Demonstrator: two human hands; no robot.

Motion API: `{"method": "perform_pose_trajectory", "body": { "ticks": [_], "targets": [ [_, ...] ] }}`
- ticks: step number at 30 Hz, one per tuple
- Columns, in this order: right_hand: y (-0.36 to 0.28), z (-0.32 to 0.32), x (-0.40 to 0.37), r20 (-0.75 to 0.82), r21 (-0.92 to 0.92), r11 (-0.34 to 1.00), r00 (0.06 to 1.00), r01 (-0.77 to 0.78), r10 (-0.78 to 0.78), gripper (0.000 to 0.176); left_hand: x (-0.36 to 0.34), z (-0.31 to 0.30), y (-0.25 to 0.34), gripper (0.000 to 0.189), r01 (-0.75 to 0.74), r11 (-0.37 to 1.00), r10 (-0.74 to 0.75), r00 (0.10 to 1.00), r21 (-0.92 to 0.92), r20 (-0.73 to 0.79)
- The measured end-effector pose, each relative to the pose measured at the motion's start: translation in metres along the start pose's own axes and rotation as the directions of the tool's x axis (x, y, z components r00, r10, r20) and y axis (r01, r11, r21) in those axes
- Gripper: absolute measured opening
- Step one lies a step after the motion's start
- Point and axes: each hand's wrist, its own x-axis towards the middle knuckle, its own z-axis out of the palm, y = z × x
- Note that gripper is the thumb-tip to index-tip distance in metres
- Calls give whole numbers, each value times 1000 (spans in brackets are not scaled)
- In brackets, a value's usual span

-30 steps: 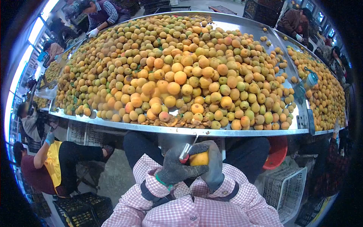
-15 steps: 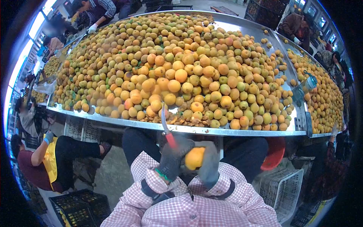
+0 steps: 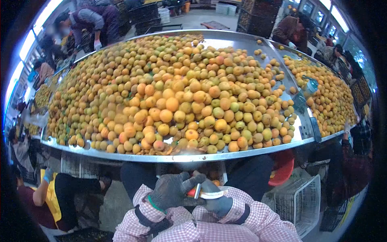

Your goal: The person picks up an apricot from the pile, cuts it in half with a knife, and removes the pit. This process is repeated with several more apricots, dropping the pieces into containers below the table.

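Observation:
My left hand, in a dark grey knitted glove, is closed around the red handle of a knife. The curved blade points right and passes across my right hand, which wears a grey glove. Both hands are close together in front of the checked shirt, below the table's near edge. The fingers of my right hand are partly hidden by the blade and the other hand, and no fruit shows in it. Beyond the hands, a large heap of yellow-orange and greenish round fruit covers the metal table.
Peel scraps lie along the near edge. A red basin and white crate stand at the right. A second fruit table adjoins. Co-workers are around, one with a yellow apron at left.
The orange fruit between my hands is gone from them. The knife has swung from pointing up to lying sideways, blade to the right. The whole view has shifted, with the table lower in frame.

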Motion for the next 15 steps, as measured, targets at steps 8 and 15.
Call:
{"method": "perform_pose_trajectory", "body": {
  "ticks": [8,15],
  "targets": [
    [0,-11,8,175,619,701,932,-355,318,32,9,-14,-1,71,-194,978,184,977,83,111],
    [28,-12,0,-11,-376,922,995,89,-100,27,3,6,-4,56,-84,992,60,969,-94,-239]
  ]
}}
